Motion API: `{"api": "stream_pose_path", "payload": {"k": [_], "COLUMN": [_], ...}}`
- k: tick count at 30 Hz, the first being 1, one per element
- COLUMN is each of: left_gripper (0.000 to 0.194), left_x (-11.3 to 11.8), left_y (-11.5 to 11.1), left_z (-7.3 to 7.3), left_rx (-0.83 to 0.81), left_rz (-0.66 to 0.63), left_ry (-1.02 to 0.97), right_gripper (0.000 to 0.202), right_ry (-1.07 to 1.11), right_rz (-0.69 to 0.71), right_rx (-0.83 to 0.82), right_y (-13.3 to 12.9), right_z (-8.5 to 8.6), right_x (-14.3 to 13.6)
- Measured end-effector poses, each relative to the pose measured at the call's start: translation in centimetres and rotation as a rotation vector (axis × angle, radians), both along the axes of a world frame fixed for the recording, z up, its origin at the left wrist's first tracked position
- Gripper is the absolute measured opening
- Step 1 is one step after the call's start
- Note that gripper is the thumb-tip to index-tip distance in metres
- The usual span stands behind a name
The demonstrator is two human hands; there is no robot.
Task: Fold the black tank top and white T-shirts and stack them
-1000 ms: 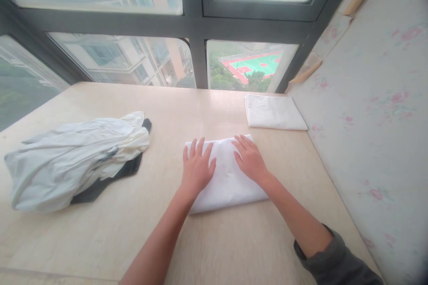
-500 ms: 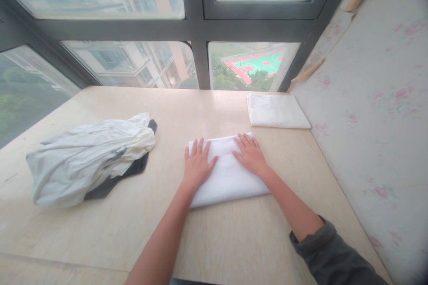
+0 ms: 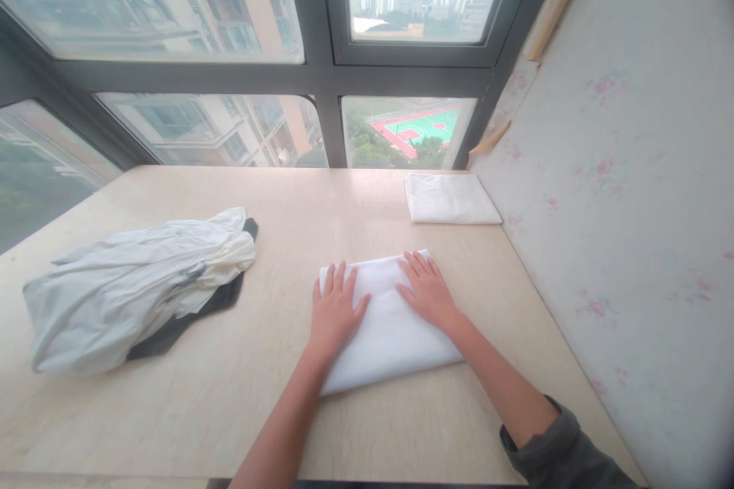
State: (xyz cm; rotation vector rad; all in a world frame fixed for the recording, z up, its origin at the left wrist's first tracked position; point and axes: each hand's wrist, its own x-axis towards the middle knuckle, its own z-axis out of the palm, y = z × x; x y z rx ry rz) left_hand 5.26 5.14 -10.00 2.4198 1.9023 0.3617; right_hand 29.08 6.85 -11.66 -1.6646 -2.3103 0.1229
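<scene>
A folded white cloth (image 3: 390, 336) lies on the pale wooden surface (image 3: 189, 428) in front of me. Flat on its left part rests my left hand (image 3: 337, 309), fingers spread. My right hand (image 3: 427, 289) lies on the upper right part of the same cloth, its fingers also apart. Neither hand grips anything. The cloth's lower edge is a smooth fold, slightly slanted, and parts of its sides are hidden under my hands and wrists.
A crumpled heap of whitish fabric (image 3: 126, 283) with a dark piece (image 3: 183, 321) under it lies at the left. Another folded white cloth (image 3: 453, 200) sits at the back right, by the flowered wall (image 3: 631, 206). Dark-framed windows (image 3: 326, 80) stand behind the surface.
The camera view has tilted up and turned slightly right, so the scene sits lower and further left. Both hands stay flat on the cloth, with no clear movement over it.
</scene>
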Motion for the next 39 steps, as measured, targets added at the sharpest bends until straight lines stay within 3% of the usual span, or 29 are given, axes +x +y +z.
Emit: {"api": "stream_pose_path", "payload": {"k": [4,8,11,16,19,21,27,30,33,36,39], "left_gripper": [0.054,0.055,0.060,0.062,0.062,0.061,0.050,0.053,0.060,0.061,0.062], "left_x": [-0.1,-1.7,-3.3,-4.3,-4.2,-4.0,-3.1,-2.5,-1.7,-0.3,1.8], "left_y": [-1.7,-3.3,-4.1,-3.4,-3.1,-3.3,-4.5,-5.6,-6.6,-6.7,-5.1], "left_z": [-0.4,-0.2,0.6,2.6,3.3,3.6,4.3,4.3,3.4,2.2,2.2], "left_rx": [0.053,0.071,-0.095,-0.379,-0.536,-0.616,-0.458,-0.522,-0.538,-0.534,-0.571], "left_rz": [-0.007,0.176,0.350,0.447,0.428,0.372,0.253,0.211,0.184,0.196,0.204], "left_ry": [-0.196,-0.460,-0.585,-0.781,-0.860,-0.877,-0.829,-0.732,-0.687,-0.850,-1.107], "right_gripper": [0.048,0.043,0.044,0.040,0.036,0.035,0.039,0.043,0.044,0.042,0.040], "right_ry": [0.182,0.347,0.346,0.177,0.130,0.133,0.170,0.207,0.254,0.300,0.351], "right_rz": [-0.051,-0.266,-0.479,-0.670,-0.678,-0.640,-0.548,-0.525,-0.490,-0.473,-0.479], "right_rx": [0.139,0.270,0.161,-0.207,-0.344,-0.344,-0.172,-0.116,-0.032,0.002,0.021], "right_y": [-2.6,-5.1,-6.9,-7.3,-6.7,-6.6,-8.2,-8.8,-9.0,-8.7,-7.4], "right_z": [-0.4,-0.6,-0.2,2.5,3.7,3.8,1.6,0.7,0.5,0.9,2.4], "right_x": [1.6,3.6,4.5,4.0,3.6,3.6,3.7,4.4,5.6,7.1,8.7]}}
